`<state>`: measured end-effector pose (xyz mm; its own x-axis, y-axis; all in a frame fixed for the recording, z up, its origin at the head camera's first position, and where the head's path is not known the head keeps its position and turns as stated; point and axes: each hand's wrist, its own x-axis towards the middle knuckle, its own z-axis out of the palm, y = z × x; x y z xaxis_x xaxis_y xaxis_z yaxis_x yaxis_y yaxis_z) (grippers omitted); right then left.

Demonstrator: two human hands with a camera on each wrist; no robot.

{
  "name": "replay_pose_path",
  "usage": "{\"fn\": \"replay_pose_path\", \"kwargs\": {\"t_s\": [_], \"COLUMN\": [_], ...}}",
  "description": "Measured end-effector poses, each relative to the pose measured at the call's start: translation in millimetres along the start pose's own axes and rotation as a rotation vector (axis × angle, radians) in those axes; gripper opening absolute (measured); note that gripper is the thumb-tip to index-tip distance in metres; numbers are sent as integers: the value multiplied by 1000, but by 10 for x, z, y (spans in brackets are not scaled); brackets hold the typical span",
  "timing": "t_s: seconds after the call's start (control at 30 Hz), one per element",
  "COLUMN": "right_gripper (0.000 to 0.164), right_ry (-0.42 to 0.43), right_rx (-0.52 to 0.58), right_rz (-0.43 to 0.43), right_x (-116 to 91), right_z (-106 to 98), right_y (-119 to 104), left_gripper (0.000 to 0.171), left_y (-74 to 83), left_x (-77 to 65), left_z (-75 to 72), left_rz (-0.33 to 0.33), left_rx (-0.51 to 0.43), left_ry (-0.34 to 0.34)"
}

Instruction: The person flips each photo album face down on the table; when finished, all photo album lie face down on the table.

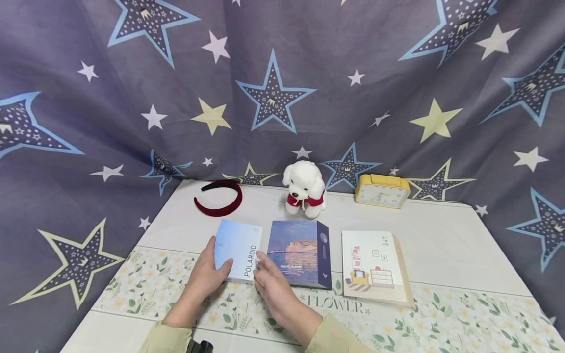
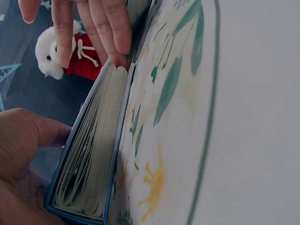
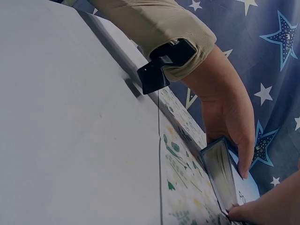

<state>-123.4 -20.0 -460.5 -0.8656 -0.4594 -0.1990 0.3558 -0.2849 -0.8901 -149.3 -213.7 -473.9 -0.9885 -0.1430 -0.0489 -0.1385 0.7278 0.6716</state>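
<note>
A light-blue photo album [image 1: 238, 247] lettered POLAROID lies on the table in the head view. My left hand [image 1: 210, 269] grips its left side, thumb on the cover. In the left wrist view the album's page edges [image 2: 89, 150] show between its covers. My right hand [image 1: 275, 287] touches the album's right edge; its fingers [image 2: 96, 23] look straight in the left wrist view. Just right of it lies a dark-blue photo album [image 1: 291, 252] with a sea-and-cliff picture. Farther right is a thick white book [image 1: 372, 264] with a drawn room on its cover.
Behind the albums stand a white plush dog [image 1: 304, 184] in red and a yellow alarm clock [image 1: 382, 191]. A dark red headband [image 1: 240, 196] lies at the back left. The table [image 1: 463, 245] meets a star-patterned curtain [image 1: 335, 49] at its back edge.
</note>
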Motion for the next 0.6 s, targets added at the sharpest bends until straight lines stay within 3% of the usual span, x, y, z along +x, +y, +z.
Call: {"fn": "replay_pose_path", "kwargs": {"t_s": [0.37, 0.6], "right_gripper": [62, 60], "right_ry": [8, 68], "right_rx": [-44, -127], "right_rz": [18, 49], "right_x": [-6, -1], "right_z": [24, 96], "right_y": [21, 28], "left_gripper": [84, 83], "left_y": [-20, -9], "left_x": [-1, -11], "left_z": [-34, -37], "left_rz": [-15, -24], "left_rx": [-2, -7], "left_ry": [-21, -20]}}
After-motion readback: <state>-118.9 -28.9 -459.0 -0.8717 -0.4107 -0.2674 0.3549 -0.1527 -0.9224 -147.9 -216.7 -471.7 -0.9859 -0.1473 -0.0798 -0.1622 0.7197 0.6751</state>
